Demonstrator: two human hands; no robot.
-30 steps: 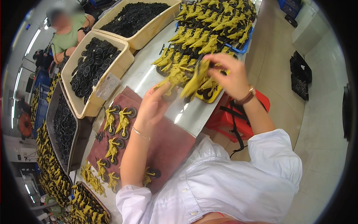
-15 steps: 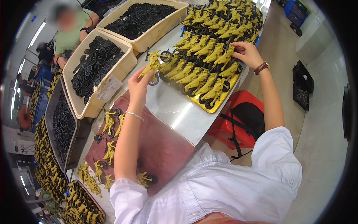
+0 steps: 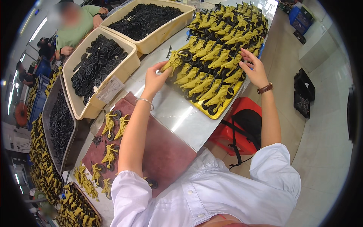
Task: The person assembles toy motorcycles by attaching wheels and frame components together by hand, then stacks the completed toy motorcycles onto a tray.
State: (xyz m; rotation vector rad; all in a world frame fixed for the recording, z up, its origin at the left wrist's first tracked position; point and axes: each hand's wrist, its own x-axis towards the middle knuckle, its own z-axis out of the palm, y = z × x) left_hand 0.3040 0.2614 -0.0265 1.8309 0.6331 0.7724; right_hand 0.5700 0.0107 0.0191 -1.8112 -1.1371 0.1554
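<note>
My left hand (image 3: pixel 155 78) grips a yellow toy motorbike (image 3: pixel 174 60) with black wheels, holding it at the near left corner of a yellow tray (image 3: pixel 223 109). That tray carries several rows of the same yellow toy motorbikes (image 3: pixel 215 56). My right hand (image 3: pixel 254 69) rests on bikes at the tray's right side, fingers spread over them. A watch sits on my right wrist, a bangle on my left.
A dark red mat (image 3: pixel 166 151) with a few loose yellow bikes (image 3: pixel 113 126) lies near me on the metal table (image 3: pixel 177 117). Cream bins of black wheels (image 3: pixel 99 64) and black parts (image 3: pixel 145 19) stand beyond. A red stool (image 3: pixel 242 125) is below. Another person (image 3: pixel 75 28) sits across.
My left hand has carried the yellow bike rightward to the tray's corner. My right hand has shifted along the tray's right side, onto the stacked bikes.
</note>
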